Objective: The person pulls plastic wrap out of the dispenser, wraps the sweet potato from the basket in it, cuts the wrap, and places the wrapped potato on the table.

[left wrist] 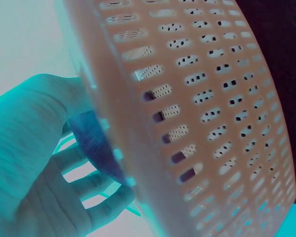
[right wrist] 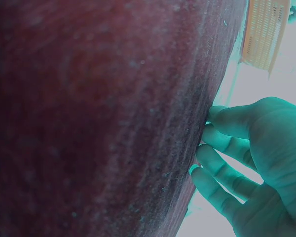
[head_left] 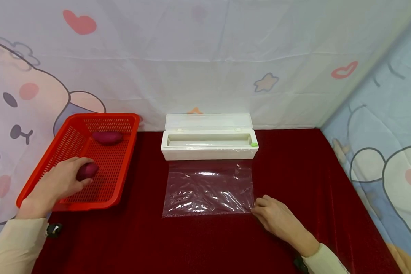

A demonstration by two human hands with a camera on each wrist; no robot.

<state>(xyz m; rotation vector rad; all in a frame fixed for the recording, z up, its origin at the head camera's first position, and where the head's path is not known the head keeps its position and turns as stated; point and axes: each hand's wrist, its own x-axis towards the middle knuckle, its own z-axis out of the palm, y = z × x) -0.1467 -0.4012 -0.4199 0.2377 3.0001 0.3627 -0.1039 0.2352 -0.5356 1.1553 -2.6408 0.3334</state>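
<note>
In the head view my left hand [head_left: 63, 178] reaches into the red plastic basket [head_left: 128, 163] and grips a purple sweet potato [head_left: 88, 171], fingers and thumb curled round it. The left wrist view shows that sweet potato [left wrist: 94, 143] partly hidden behind the basket's side wall. A second sweet potato [head_left: 107, 137] lies at the far end of the basket. To the right, a sheet of clear plastic wrap [head_left: 209, 186] lies flat, drawn out from a white dispenser box [head_left: 209, 154]. My right hand [head_left: 277, 219] pinches the sheet's near right corner between thumb and fingertips.
The dispenser's lid [head_left: 209, 121] stands raised against the printed backdrop [head_left: 205, 76]. A green slider [head_left: 254, 144] sits at the box's right end. Dark red cloth [head_left: 205, 243] covers the table, and its right edge runs along a second printed curtain [head_left: 380, 133].
</note>
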